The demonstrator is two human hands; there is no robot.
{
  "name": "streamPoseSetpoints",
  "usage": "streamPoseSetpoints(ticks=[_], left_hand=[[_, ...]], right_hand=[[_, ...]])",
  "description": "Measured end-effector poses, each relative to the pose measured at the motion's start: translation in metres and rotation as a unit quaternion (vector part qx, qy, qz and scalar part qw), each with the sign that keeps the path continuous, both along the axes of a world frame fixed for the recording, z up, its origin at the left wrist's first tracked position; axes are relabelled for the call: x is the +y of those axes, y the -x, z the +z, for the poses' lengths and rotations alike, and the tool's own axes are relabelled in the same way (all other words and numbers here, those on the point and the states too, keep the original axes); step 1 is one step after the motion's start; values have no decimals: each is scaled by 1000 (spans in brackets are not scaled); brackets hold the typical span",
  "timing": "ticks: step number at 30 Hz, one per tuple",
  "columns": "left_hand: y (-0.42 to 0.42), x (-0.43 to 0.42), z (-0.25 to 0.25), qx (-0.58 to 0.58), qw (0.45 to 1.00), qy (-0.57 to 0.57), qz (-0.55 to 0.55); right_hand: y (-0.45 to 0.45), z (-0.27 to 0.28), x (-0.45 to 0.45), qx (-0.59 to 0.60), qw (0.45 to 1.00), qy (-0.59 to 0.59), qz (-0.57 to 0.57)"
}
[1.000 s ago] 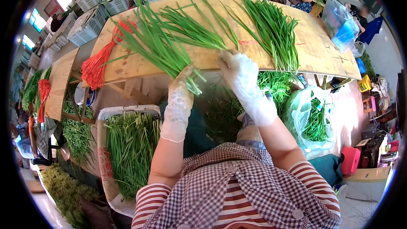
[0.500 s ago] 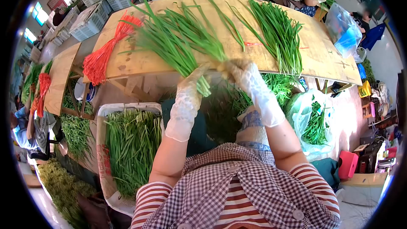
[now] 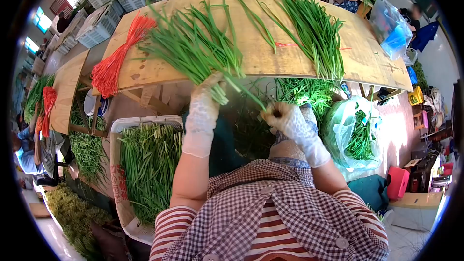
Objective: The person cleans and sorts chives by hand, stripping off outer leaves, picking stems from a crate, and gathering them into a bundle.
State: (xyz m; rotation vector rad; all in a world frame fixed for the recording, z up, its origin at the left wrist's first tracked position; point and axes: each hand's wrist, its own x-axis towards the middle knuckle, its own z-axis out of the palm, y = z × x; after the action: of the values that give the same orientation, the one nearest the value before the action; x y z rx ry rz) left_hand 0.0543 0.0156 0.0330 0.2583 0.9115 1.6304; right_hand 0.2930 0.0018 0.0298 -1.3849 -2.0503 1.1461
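My left hand (image 3: 205, 99), in a whitish glove, is closed around the lower ends of a bunch of garlic chives (image 3: 186, 60), its leaves fanned out over the table's front left. Below the table edge, my gloved right hand (image 3: 287, 120) pinches the end of a thin chive stalk (image 3: 253, 96) that stretches back toward the bunch. Loose chives (image 3: 220, 43) lie on the wooden table (image 3: 169, 12) just behind the bunch. A bigger heap of chives (image 3: 314, 38) rests at the right, with a red tie (image 3: 286, 45) by its left side.
A bundle of red ties (image 3: 123, 58) lies at the table's left end. Beside my left arm stands a white crate (image 3: 114, 164) of chives. At right are a clear bag (image 3: 333, 130) with greens and a pink-red container (image 3: 397, 183). Other people work nearby.
My right hand has moved down and toward me, off the table edge, drawing a stalk with it. My left hand and its bunch have shifted slightly left.
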Motion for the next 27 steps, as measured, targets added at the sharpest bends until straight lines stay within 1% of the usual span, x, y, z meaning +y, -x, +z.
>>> streamPoseSetpoints(ticks=[1, 2, 3, 4, 6, 7, 8, 10, 12, 13, 14, 15, 16, 17, 18, 19, 20, 21, 22, 23, 24, 25, 27], left_hand=[[10, -1, -2, -9, 1000, -9, -12], [19, -2, -4, -18, 999, -17, -24], [26, -5, -2, -39, 997, -32, -55], [27, -8, 0, -42, 996, -39, -63], [26, -16, 2, -49, 995, -48, -77], [24, -18, 0, -48, 996, -33, -73], [21, -18, -1, -46, 996, -20, -68], [13, -18, 3, -38, 997, 9, -60], [0, -19, 15, -26, 997, 41, -52], [-9, -24, 26, -31, 997, 33, -60], [-3, -23, 24, 6, 996, 29, -82], [6, -21, 17, 43, 993, 26, -104], [8, -22, 25, 78, 989, 22, -126], [4, -28, 35, 60, 996, 5, -65], [10, -26, 30, 18, 997, -26, -75], [20, -24, 21, -26, 994, -55, -86], [25, -22, 14, -70, 989, -84, -96], [16, -22, 17, -23, 995, -66, -75], [14, -20, 11, -16, 994, -53, -91], [14, -15, 1, -7, 993, -42, -106], [11, -13, -1, 1, 992, -29, -121], [6, -13, -2, 3, 996, -6, -93], [4, -11, -4, 32, 996, 5, -84]], right_hand=[[-22, -23, 3, -178, 982, -19, 56], [-40, -46, 8, -350, 929, -37, 112], [-46, -45, 9, -385, 912, -83, 112], [-50, -44, 12, -417, 892, -131, 112], [-46, -40, 13, -294, 951, -69, 65], [-24, -13, 11, -126, 991, 42, 14], [-2, 10, 10, 48, 987, 150, -39], [35, 34, 9, 189, 951, 241, -34], [65, 43, 11, 188, 959, 212, 6], [79, 29, 16, 172, 981, 87, 26], [81, 21, 18, 114, 993, 1, 31], [80, 35, 14, 93, 994, -35, 52], [77, 46, 13, 71, 992, -72, 73], [73, 48, 17, 51, 991, -119, 18], [71, 51, 22, 30, 985, -165, -37], [70, 67, 25, -47, 972, -216, -83], [70, 65, 34, -93, 969, -214, -80], [72, 59, 45, -137, 965, -210, -77], [74, 52, 55, -181, 959, -207, -74], [78, 47, 62, -181, 968, -163, -62], [79, 42, 67, -180, 966, -172, -66], [79, 39, 72, -181, 964, -181, -69], [76, 33, 75, -176, 957, -212, -93]])
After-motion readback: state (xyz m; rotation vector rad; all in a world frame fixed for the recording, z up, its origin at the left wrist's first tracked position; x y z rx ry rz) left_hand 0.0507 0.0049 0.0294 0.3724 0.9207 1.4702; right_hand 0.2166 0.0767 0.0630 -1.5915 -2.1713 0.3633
